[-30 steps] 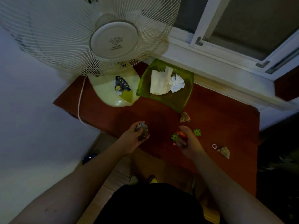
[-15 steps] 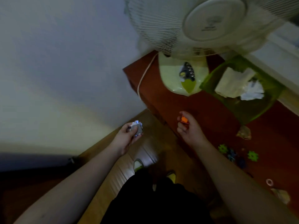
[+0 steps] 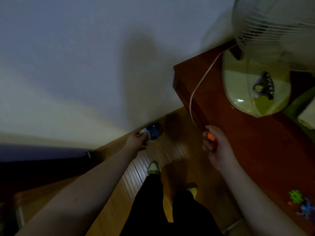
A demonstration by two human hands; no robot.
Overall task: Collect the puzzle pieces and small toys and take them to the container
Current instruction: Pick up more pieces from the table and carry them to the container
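While right hand [image 3: 217, 147] grips orange toy [image 3: 210, 137]

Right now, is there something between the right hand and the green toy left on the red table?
Nothing visible blocks it. The right hand grips an orange piece above the table's edge; the green toy lies further right on the red table, with only bare tabletop between them.

Both bare forearms extend forward from the lower corners of the view. The left hand [image 3: 139, 139] is held farther out, fingers curled round a small pale toy [image 3: 144, 132]. The right hand [image 3: 215, 143] is held nearer, over the table's [image 3: 255, 150] front edge, fingers curled round an orange piece [image 3: 211, 137]. The hands are well apart.
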